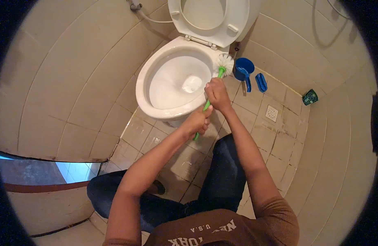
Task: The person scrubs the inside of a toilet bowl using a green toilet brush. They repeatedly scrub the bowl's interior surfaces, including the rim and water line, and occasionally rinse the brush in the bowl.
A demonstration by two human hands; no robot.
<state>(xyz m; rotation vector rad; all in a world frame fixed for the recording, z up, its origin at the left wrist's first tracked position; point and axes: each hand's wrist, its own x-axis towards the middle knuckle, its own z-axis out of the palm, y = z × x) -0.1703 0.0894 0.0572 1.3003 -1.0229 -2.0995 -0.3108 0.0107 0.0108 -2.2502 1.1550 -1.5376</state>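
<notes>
A toilet brush [225,63] with a green handle and round white bristles is held in both my hands. My right hand [217,93] wraps round the handle just below the head. Lower down, my left hand [196,121] is closed round the same handle, whose green end sticks out beneath it. The bristles are at the right outer side of the white toilet bowl [144,84], near the seat hinge; whether they touch the rim I cannot tell. Behind the bowl the toilet seat and lid [230,28] stand raised. Water shows at the bottom of the bowl.
Right of the toilet, a blue dipper [244,67] and a blue scrub brush [261,82] lie on the tiled floor. A dark green packet [309,97] sits by the right wall, near a white floor drain [271,113]. Tiled walls close in on both sides. A hose [154,19] runs behind the toilet.
</notes>
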